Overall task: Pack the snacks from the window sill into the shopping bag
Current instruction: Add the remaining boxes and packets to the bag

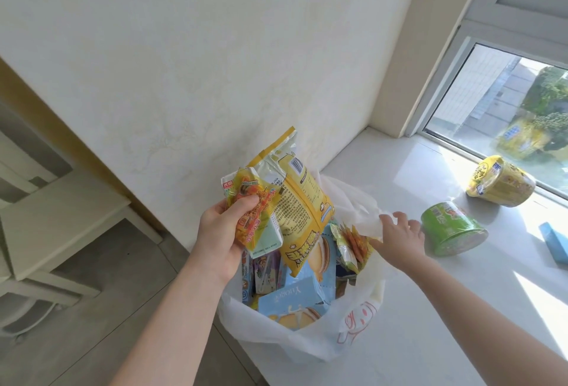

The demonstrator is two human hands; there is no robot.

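While the left hand [221, 232] hangs over the bag's mouth, its grip is clamped on a snack bundle [270, 216]. The bundle is a glossy, crinkled yellow pouch [304, 201] with a notched top seal, a small pale-green carton [264, 238] with square corners, and a shiny orange packet [255, 198] under the thumb.

Below stands the shopping bag [353, 333], thin, white, translucent plastic with a red print, slumped in soft folds at the left end of the window sill [430, 308], at its front edge beside the wall [215, 47]. It is crowded with flat cardboard boxes, a light-blue box [295, 302] uppermost, and foil sachets standing on edge, so little open room shows at its mouth.

The right hand [399, 238] pinches the bag's far rim, its grip closed on the film. Just beside it a green ribbed cup [451, 228] lies on its side on the smooth pale stone, and a yellow cup [498, 182] lies tilted nearer the window-side edge. A blue box [553, 241] is cut off at the right. Bare, sunlit sill spreads along the front edge.
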